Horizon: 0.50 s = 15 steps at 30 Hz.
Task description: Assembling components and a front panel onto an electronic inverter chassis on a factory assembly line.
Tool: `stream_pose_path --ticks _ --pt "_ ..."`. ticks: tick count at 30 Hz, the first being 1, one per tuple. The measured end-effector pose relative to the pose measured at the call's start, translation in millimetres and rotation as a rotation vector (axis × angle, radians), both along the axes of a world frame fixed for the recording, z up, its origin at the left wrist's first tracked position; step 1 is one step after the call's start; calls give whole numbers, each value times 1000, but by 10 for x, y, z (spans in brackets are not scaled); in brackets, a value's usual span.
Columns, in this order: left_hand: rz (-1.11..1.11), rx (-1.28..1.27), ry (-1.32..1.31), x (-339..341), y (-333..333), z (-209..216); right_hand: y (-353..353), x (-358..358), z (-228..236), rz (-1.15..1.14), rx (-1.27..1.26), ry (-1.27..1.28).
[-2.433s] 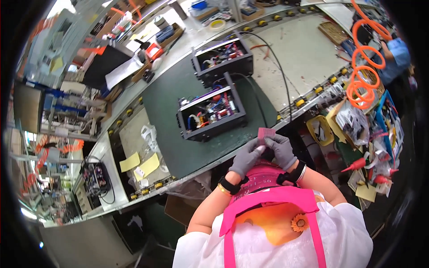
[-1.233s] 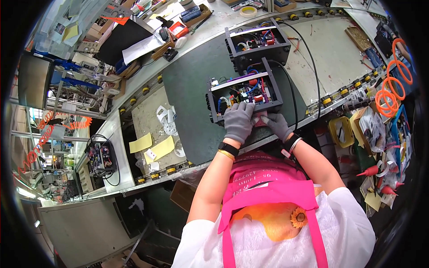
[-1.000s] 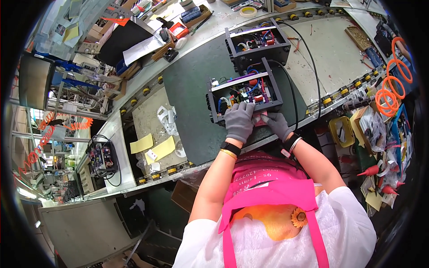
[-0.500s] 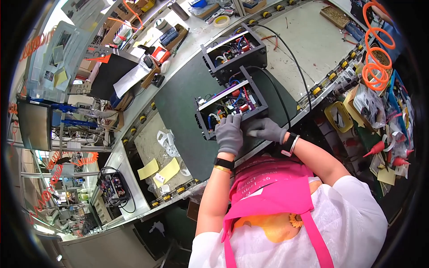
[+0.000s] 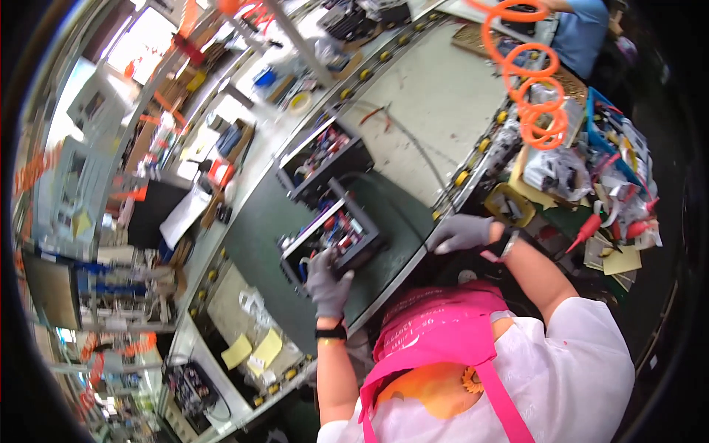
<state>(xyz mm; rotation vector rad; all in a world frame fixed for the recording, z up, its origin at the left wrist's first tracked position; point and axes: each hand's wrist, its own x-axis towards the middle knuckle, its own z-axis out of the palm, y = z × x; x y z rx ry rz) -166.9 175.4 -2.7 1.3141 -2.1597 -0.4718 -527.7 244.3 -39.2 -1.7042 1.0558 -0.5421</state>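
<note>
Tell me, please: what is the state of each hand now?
Left hand: at the front edge of the near black device; grip cannot be told.
Right hand: away from the device, no held thing visible; open or closed unclear.

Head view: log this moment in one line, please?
left hand: at front edge of nearer black case | right hand: off it, by bench edge | farther black case: behind | green mat: under nearer case

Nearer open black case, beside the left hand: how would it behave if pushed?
The case would probably stay stiff: it looks rigid and straight-edged. Its boxy shape suggests sliding rather than rolling. The exposed components inside may be fragile if knocked.
</note>
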Motion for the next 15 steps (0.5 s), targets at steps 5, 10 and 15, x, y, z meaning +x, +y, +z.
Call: stream_pose_path --ticks 5,10,15 --pt "233 -189 212 -91 170 91 574 -1869 293 -1052 -255 616" --pt "111 15 361 -693 622 120 526 -3072 -33 -1343 -391 1172" --pt "-91 66 252 -1345 1029 150 374 -3585 -553 -1167 57 1395"
